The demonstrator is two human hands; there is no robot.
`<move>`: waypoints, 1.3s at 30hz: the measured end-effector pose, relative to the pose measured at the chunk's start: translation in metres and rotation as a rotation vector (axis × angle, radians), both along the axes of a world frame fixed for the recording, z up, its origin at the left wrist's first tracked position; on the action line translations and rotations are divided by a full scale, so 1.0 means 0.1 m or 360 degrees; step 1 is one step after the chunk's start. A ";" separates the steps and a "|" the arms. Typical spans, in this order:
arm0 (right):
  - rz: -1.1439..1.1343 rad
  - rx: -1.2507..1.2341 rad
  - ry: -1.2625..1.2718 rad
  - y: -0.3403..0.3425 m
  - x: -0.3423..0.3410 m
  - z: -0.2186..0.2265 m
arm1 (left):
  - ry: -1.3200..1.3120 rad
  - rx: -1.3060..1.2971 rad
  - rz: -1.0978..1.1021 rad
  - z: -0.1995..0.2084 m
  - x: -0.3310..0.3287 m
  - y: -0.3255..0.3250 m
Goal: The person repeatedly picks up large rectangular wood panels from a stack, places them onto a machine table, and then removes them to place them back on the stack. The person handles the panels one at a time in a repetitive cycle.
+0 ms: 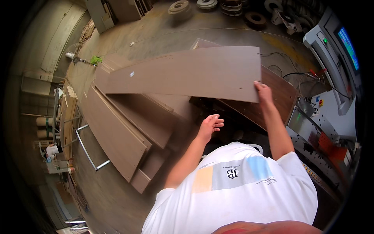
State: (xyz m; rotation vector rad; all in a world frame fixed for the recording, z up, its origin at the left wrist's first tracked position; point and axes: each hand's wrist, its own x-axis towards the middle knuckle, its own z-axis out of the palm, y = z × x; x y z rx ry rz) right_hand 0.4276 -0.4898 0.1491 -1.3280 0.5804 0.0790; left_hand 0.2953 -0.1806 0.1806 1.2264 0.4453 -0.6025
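Note:
A long brown board [194, 72] with a small white sticker and a few small holes stretches across the middle of the view. My right hand [264, 93] grips its right end, near the lower corner. The board's far left part lies over a stack of similar brown panels [113, 128]. Below the board's near edge, my left hand [211, 125] is in the air with fingers loosely bent and apart, holding nothing. Under the right end is a darker brown panel [278, 91], partly hidden by the board and my arm.
At the right stands a grey machine with a lit screen [346, 45] and a metal bed [311, 121]. Rolls of edge strip [179, 7] lie on the floor at the back. A metal frame [87, 150] is left of the panels. Cables [286, 58] trail beside the machine.

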 end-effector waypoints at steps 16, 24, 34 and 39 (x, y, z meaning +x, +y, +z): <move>-0.0516 -0.1567 0.0383 -1.45 -1.74 0.21 | 0.0408 -0.0425 0.0937 -1.27 1.70 2.36; -0.0748 -0.1541 0.0808 -0.60 -2.60 0.25 | 0.0372 -0.0080 0.0737 -1.38 1.83 2.66; -0.0914 -0.1235 0.1221 -0.39 -3.58 -0.31 | 0.0400 0.0220 0.0460 -1.06 1.72 2.41; -0.1451 -0.0998 0.1195 -1.00 -4.11 -0.37 | 0.0495 0.0147 0.0129 -0.96 1.19 1.64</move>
